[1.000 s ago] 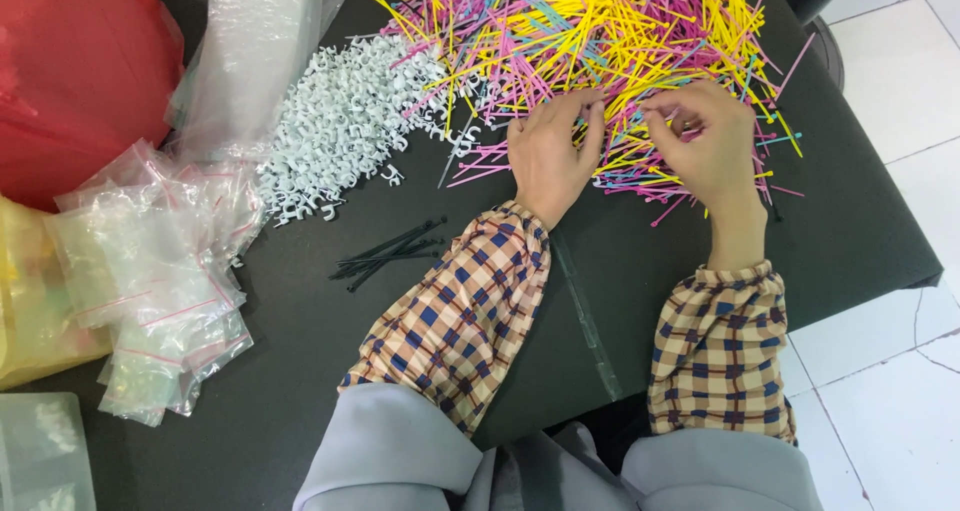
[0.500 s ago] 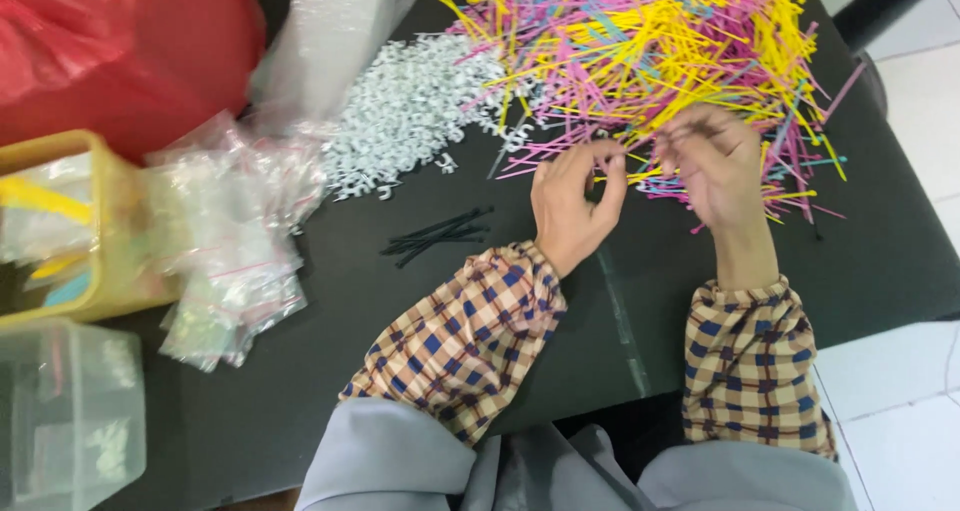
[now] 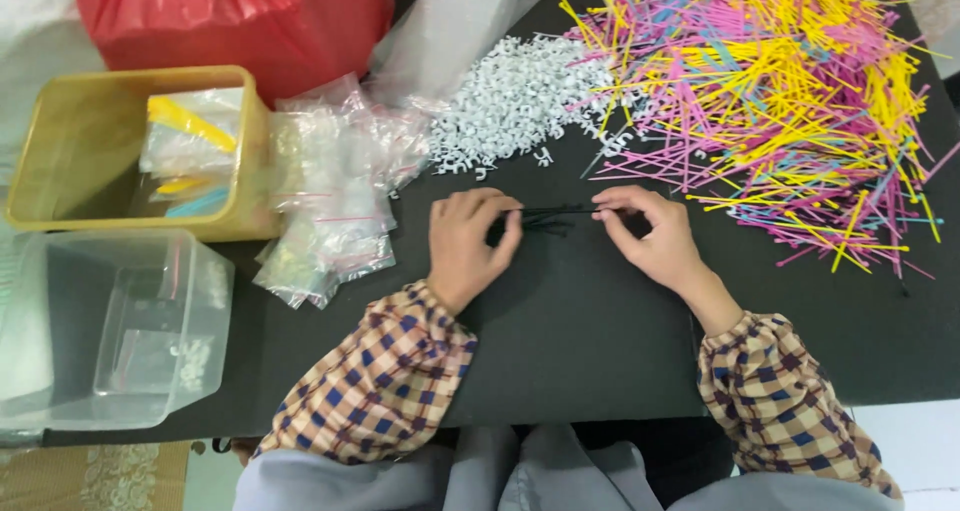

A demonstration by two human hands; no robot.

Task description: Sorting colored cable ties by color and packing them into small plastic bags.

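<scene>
Head view: left hand (image 3: pixel 468 246) and right hand (image 3: pixel 650 239) each pinch an end of a small bundle of black sticks (image 3: pixel 553 217) at mid-table (image 3: pixel 580 341), fingers pressed together. Coloured sticks (image 3: pixel 780 91) heaped at far right corner; white clips (image 3: pixel 510 101) beside them; bags (image 3: pixel 335 186), yellow bin (image 3: pixel 60 141), clear tub (image 3: pixel 110 331) along left edge.

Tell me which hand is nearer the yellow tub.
Left. The left hand lies right of the yellow tub, beyond the clear bags; the right hand is farther right.
</scene>
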